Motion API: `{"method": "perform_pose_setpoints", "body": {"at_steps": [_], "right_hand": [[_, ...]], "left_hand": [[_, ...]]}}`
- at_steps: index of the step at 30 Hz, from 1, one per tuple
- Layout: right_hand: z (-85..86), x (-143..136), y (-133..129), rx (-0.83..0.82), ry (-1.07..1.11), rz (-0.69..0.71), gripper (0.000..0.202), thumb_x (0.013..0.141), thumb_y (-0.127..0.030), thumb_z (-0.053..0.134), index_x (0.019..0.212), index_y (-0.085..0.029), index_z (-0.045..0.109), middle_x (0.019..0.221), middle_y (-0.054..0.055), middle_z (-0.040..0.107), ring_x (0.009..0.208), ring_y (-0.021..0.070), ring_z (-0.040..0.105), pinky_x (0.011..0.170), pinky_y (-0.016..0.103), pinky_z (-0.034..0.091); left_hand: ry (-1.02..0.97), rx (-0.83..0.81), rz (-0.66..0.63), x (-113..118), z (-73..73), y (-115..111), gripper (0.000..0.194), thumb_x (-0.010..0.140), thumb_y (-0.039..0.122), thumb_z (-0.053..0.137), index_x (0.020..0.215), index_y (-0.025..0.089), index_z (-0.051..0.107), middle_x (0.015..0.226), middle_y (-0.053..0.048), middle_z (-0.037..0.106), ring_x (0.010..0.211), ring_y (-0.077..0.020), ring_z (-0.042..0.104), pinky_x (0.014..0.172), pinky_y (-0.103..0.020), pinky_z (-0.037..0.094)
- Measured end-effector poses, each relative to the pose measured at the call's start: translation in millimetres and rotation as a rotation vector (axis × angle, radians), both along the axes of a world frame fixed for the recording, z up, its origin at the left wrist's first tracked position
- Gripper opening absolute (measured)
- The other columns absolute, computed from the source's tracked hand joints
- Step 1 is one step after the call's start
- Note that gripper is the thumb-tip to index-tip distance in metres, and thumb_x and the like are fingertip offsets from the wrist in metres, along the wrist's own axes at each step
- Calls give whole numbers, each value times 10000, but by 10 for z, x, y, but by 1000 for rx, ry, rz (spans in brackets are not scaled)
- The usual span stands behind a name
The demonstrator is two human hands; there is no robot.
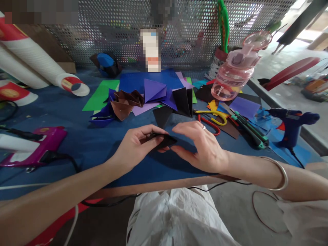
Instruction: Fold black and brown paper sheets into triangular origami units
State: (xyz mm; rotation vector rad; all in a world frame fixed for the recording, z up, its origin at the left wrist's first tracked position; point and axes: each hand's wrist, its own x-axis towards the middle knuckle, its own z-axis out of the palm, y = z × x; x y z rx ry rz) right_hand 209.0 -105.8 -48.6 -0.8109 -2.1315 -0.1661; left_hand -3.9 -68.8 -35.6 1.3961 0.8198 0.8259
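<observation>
Near the table's front edge, my left hand [139, 145] pinches a small folded black paper piece [166, 139] between thumb and fingers. Just right of it, my right hand [201, 147] is open, thumb and fingers apart around the paper's tip, with a ring on one finger. Behind the hands lie a black paper triangle [162, 115], brown folded paper [124, 104], a purple folded piece [154, 91] and black folded paper [183, 101].
Scissors [217, 116], a green cutter [249, 131] and a blue glue gun [292, 126] lie right. A pink bottle [233, 75] stands behind them. Left are a magenta power strip [38, 147] and stacked paper cups [43, 54]. A perforated metal panel [110, 34] stands behind.
</observation>
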Motion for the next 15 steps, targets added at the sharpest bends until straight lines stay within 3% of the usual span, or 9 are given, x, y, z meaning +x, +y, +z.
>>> {"method": "perform_pose_setpoints", "body": {"at_steps": [3, 6, 8, 11, 15], "right_hand": [[4, 24, 18, -237, 34, -33, 254, 1012, -310, 581, 1195, -134, 577, 1002, 92, 722, 911, 189, 668, 788, 337, 541], [-1, 35, 45, -415, -59, -21, 295, 1020, -401, 555, 850, -173, 637, 772, 33, 677, 760, 171, 605, 711, 324, 449], [-9, 24, 48, -447, -120, 4, 387, 1021, -417, 547, 726, -176, 614, 684, 17, 633, 713, 161, 563, 697, 329, 383], [-35, -8, 33, -463, -139, 60, 308, 1015, -312, 533, 757, -168, 619, 686, 7, 619, 714, 149, 541, 695, 319, 335], [-60, -31, 20, -426, -98, 68, 267, 964, -188, 526, 698, -179, 548, 670, -2, 593, 715, 144, 509, 687, 302, 319]], "left_hand": [[68, 20, -3, 8, 17, -11, 106, 823, 138, 707, 913, 171, 754, 718, 21, 763, 642, -111, 743, 655, -148, 616], [115, 64, -1, 11, 32, -48, 88, 807, 142, 705, 875, 166, 754, 708, 26, 754, 623, -103, 731, 635, -141, 608], [136, 110, -13, 6, 24, -75, 89, 801, 142, 702, 866, 174, 754, 716, 33, 752, 620, -93, 721, 626, -134, 599], [186, 213, -68, -8, -18, -105, 182, 802, 88, 651, 915, 193, 748, 765, 44, 761, 667, -84, 722, 669, -131, 590], [248, 254, -85, -18, -79, -102, 267, 873, 137, 613, 1128, 203, 658, 784, 48, 752, 663, -87, 705, 685, -161, 576]]}}
